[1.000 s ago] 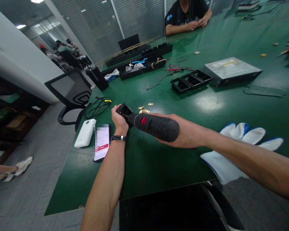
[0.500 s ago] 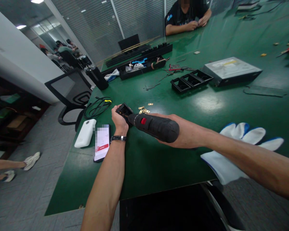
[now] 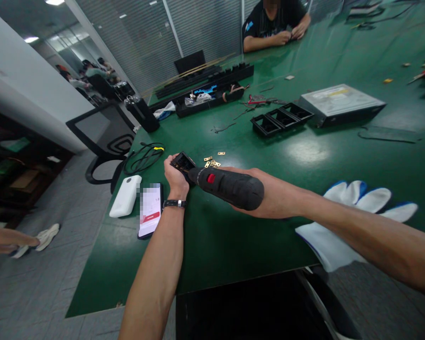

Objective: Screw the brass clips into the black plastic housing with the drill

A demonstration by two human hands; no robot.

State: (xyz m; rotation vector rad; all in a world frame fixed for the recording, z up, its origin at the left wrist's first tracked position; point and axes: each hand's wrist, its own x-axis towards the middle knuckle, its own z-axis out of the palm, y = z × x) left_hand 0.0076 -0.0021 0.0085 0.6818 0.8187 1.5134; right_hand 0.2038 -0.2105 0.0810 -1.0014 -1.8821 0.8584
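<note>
Plainly, the small black housing (image 3: 182, 161) sat clasped in the left hand (image 3: 175, 176), the nearer of the two, while the right hand (image 3: 274, 193) gripped a black cordless drill-driver (image 3: 231, 188). From that right grip the drill-driver's long axis ran leftward to the housing, its tip hidden; small brass-coloured plates (image 3: 208, 164) lay on the green table (image 3: 230, 250) just beyond the drill-driver.

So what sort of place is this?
Probably an office doubling as a workshop: there's a mesh chair, a glass wall, and a power tool in the right hand.
</note>
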